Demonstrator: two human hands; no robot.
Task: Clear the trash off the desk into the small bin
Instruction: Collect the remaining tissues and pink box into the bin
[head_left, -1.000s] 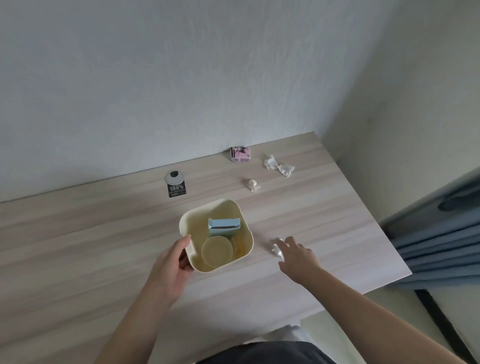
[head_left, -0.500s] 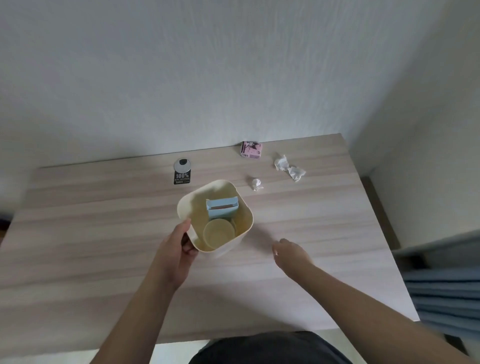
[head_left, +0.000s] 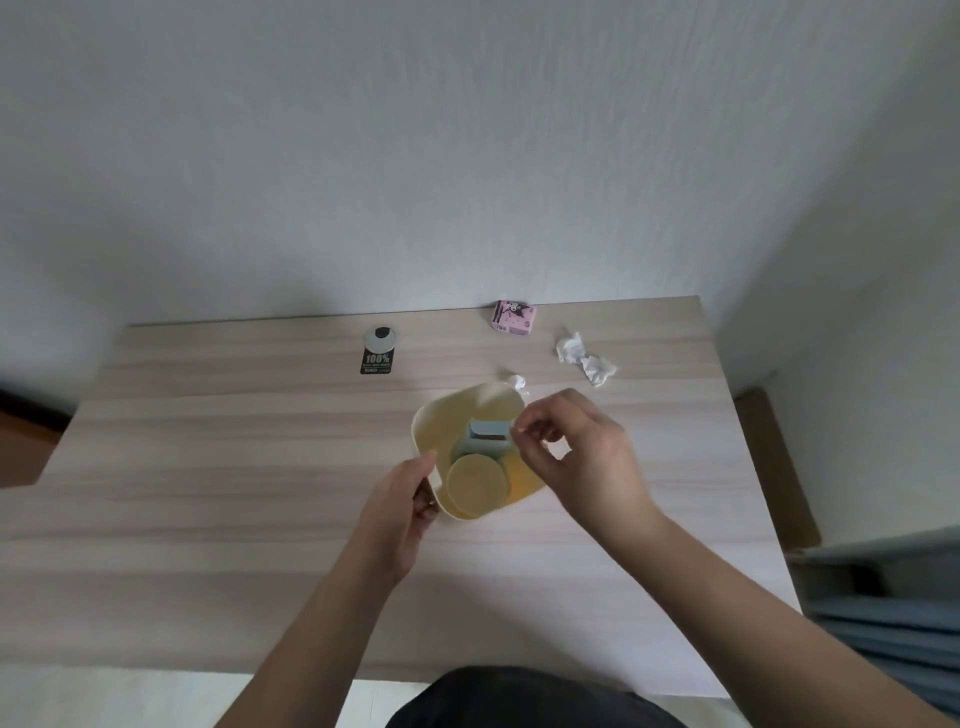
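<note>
the left hand (head_left: 402, 512) grips the small cream plastic bin (head_left: 431, 415); the right hand (head_left: 576, 452) pinches a barely visible white scrap over it. released early, the scrap could miss.

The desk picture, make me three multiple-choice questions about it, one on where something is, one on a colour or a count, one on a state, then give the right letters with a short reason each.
1. Where is the pink box?
A. At the far edge of the desk by the wall
B. Inside the bin
C. On the floor

2. What colour is the bin?
A. Red
B. Pale yellow
C. Black

3. What is the left hand doing?
A. Lying flat, away from the bin
B. Lifting the pink box
C. Holding the bin's near side

Answers:
1 A, the box sits where the desk meets the wall.
2 B, its rim and inner wall are pale yellow.
3 C, its fingers wrap the bin's near wall, while the right hand hovers over the opening with fingertips pinched.
</note>
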